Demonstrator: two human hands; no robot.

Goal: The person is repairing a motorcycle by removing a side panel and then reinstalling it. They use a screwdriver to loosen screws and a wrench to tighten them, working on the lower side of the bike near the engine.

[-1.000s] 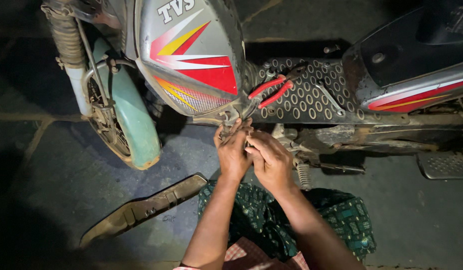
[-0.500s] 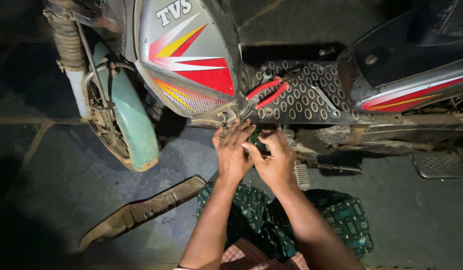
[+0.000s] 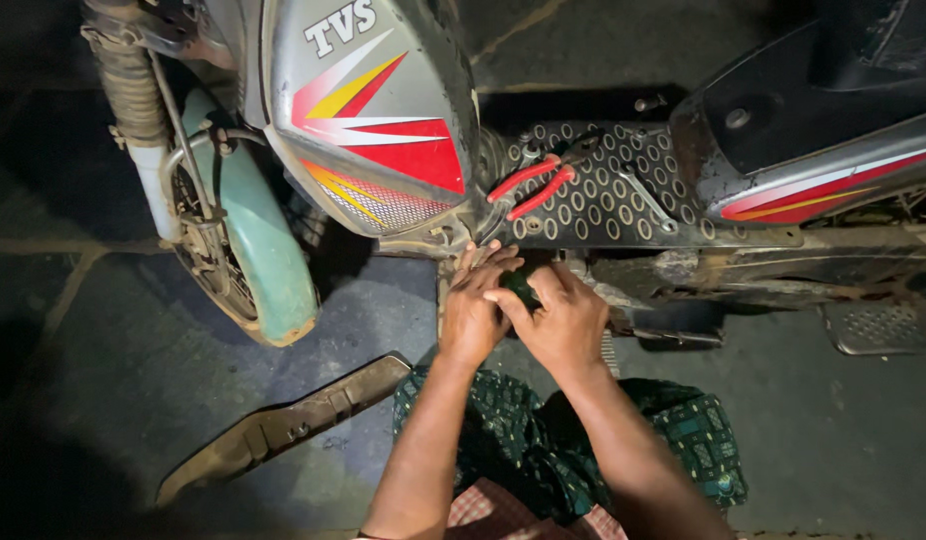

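Right now my left hand (image 3: 475, 310) and right hand (image 3: 563, 325) press together around a small dark part (image 3: 521, 288), just under the edge of the scooter footboard (image 3: 623, 200). Both pinch it. I think I am fitting or loosening it. Next needs a firm grip, maybe the red pliers (image 3: 528, 187) nearby.

Your left hand (image 3: 475, 315) and right hand (image 3: 561, 325) meet just under a scooter's glossy plastic front panel (image 3: 373, 120), grey with red and yellow stripes. Beside it the footboard (image 3: 623, 190) looks like dull perforated metal, and on it lie pliers (image 3: 528, 187) with smooth red plastic grips. The green mudguard (image 3: 263, 260) is worn, matt paint (scuffed along the edge). Your lap wears patterned green cloth (image 3: 583, 440). The floor (image 3: 103, 370) is rough stone.
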